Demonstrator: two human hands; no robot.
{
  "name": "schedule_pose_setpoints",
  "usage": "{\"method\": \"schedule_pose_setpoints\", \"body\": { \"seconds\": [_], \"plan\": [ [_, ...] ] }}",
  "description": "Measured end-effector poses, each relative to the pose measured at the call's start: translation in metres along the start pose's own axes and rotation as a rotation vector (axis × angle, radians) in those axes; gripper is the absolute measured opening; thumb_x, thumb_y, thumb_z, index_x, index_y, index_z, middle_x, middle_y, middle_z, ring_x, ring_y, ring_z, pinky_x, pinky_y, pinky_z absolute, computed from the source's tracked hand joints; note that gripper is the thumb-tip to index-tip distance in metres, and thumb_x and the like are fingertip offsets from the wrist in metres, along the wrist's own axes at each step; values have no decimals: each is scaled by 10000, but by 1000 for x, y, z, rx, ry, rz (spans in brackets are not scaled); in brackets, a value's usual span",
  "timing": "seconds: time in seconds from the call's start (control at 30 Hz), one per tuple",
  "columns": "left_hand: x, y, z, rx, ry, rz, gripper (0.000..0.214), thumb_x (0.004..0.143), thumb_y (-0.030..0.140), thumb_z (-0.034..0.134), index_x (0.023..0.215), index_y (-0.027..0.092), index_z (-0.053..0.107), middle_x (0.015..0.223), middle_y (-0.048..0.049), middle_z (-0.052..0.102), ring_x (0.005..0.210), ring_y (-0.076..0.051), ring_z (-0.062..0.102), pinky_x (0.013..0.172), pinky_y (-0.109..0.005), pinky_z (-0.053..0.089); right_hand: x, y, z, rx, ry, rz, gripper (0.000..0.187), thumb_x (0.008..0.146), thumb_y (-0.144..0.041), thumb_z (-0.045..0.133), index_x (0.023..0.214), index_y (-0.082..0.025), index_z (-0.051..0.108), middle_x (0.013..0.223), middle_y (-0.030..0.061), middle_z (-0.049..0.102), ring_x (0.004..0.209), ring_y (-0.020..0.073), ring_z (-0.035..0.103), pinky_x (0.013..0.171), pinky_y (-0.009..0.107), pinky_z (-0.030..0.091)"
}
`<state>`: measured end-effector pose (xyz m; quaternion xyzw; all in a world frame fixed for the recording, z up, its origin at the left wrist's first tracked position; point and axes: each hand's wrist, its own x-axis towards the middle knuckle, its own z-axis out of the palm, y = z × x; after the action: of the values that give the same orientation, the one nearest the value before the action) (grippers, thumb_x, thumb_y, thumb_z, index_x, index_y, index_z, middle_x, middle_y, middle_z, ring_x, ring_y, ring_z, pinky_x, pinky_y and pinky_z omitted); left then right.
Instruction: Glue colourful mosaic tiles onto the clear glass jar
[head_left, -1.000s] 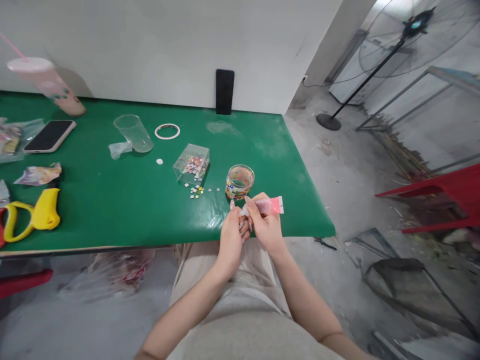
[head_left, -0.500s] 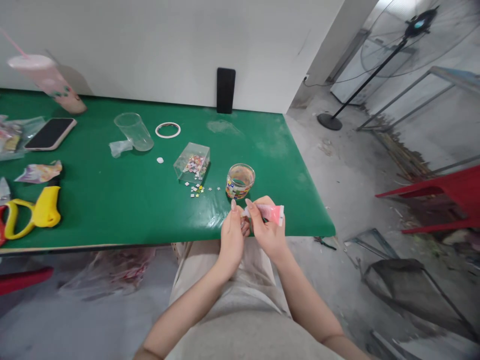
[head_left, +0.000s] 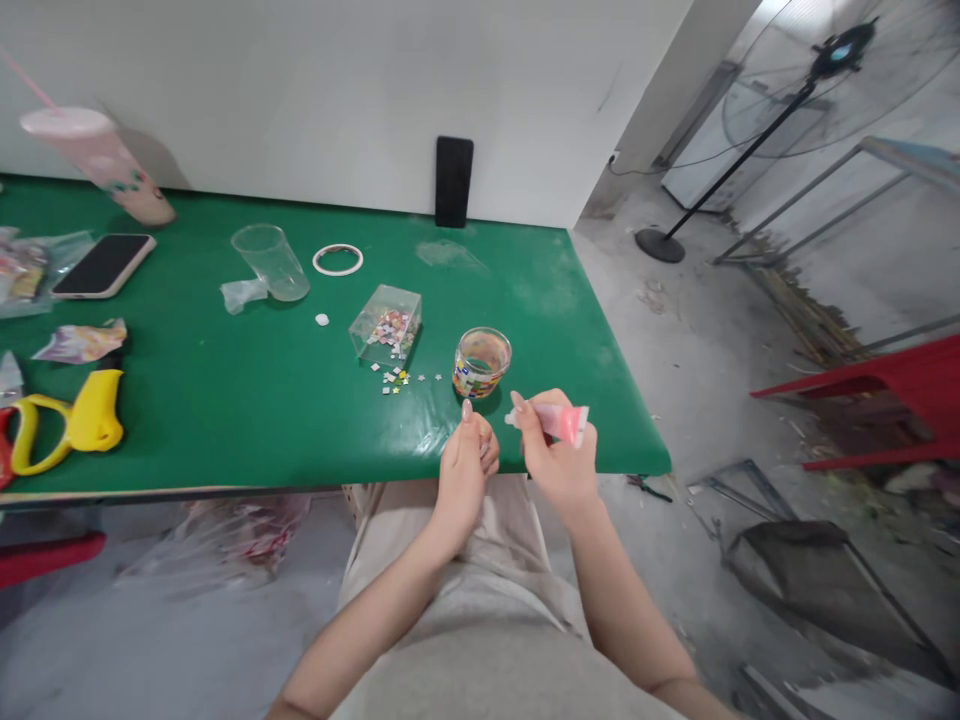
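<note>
My right hand [head_left: 559, 455] is closed round a small pink-and-clear glue tube [head_left: 559, 420], its nozzle pointing left. Just left of it, my left hand [head_left: 466, 460] is closed, thumb pressed against curled fingers; what it pinches is too small to name. Beyond both hands, a glass cup [head_left: 481, 362] stands upright, its side partly covered in coloured mosaic pieces. To its left sits a clear plastic box [head_left: 386, 325] holding many small decorative pieces. Several loose squares and stars [head_left: 395, 379] lie in front of that box.
On the green table [head_left: 262, 420] are a clear plastic cup [head_left: 271, 263], a tape ring [head_left: 337, 260], a phone [head_left: 105, 267], yellow-handled scissors [head_left: 94, 410] and a pink tumbler [head_left: 105, 165]. A black phone [head_left: 453, 182] leans on the wall. A fan [head_left: 739, 150] stands on the floor.
My right hand has moved right with the glue tube, drawing its nozzle away from my left hand. My left hand stays almost where it was, near the table edge.
</note>
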<state>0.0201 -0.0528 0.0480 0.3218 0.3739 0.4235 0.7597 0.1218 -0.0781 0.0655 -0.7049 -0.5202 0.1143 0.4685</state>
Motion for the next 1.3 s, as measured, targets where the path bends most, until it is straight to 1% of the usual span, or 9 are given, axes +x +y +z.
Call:
{"method": "schedule_pose_setpoints", "body": {
  "seconds": [0.13, 0.27, 0.4, 0.53, 0.67, 0.8, 0.93, 1.1, 1.3],
  "plan": [
    [2, 2, -4, -63, -12, -74, 515, 800, 618, 508, 565, 193, 336, 471, 93, 217, 398, -45, 152, 363, -160, 167, 15, 28, -3, 154, -42, 260, 279, 787, -459, 610, 867, -203, 534, 457, -80, 510, 361, 111, 498, 415, 220, 397],
    [4, 4, -8, -72, -6, -103, 516, 812, 614, 493, 566, 193, 327, 461, 94, 218, 388, -40, 160, 365, -154, 180, 27, 67, 8, 216, -146, 449, 670, 722, -466, 647, 1263, -159, 398, 416, -107, 523, 326, 137, 503, 369, 217, 383],
    [6, 4, -12, -65, 15, -99, 521, 811, 614, 493, 563, 193, 313, 458, 99, 210, 386, -36, 152, 367, -149, 174, 35, 88, 21, 115, -229, 499, 905, 709, -459, 645, 1424, -119, 205, 410, -94, 559, 329, 154, 516, 389, 235, 411],
    [9, 5, -21, -42, 62, -74, 528, 794, 626, 508, 566, 193, 311, 465, 101, 215, 393, -35, 160, 369, -144, 164, 40, 92, 18, -14, -245, 516, 948, 703, -457, 658, 1438, -50, 218, 363, -83, 520, 321, 178, 503, 438, 282, 434],
    [12, 6, -36, -10, 145, -50, 550, 769, 667, 503, 569, 194, 310, 468, 108, 208, 391, -30, 146, 366, -143, 152, 40, 86, 8, -139, -134, 424, 773, 692, -500, 671, 1327, -114, 458, 444, -48, 539, 465, 203, 564, 598, 355, 474],
    [14, 6, -47, 5, 197, -37, 557, 767, 675, 497, 562, 194, 307, 463, 110, 198, 386, -29, 133, 362, -144, 141, 40, 70, 15, 63, -45, 233, 726, 658, -514, 710, 1280, -212, 489, 911, 68, 677, 850, 234, 646, 810, 413, 493],
    [13, 7, -49, 7, 205, -18, 543, 784, 650, 499, 563, 192, 311, 468, 107, 198, 385, -32, 135, 364, -142, 147, 44, 59, 39, 321, -161, 134, 1100, 524, -415, 832, 1428, -241, 230, 1446, 150, 381, 1358, 260, 344, 1112, 469, 272],
    [12, 8, -49, 9, 209, -7, 538, 786, 648, 501, 569, 191, 317, 467, 105, 209, 385, -32, 143, 364, -142, 151, 48, 61, 66, 479, -261, 198, 1133, 499, -366, 847, 1406, -201, 189, 1419, 168, 405, 1332, 259, 391, 1125, 461, 262],
    [12, 10, -52, 8, 212, -8, 531, 782, 629, 527, 568, 193, 312, 465, 107, 200, 389, -33, 138, 364, -142, 156, 52, 64, 77, 534, -202, 259, 828, 521, -370, 827, 1234, -162, 460, 1253, 131, 580, 1179, 233, 543, 1077, 420, 349]
  ]
}}
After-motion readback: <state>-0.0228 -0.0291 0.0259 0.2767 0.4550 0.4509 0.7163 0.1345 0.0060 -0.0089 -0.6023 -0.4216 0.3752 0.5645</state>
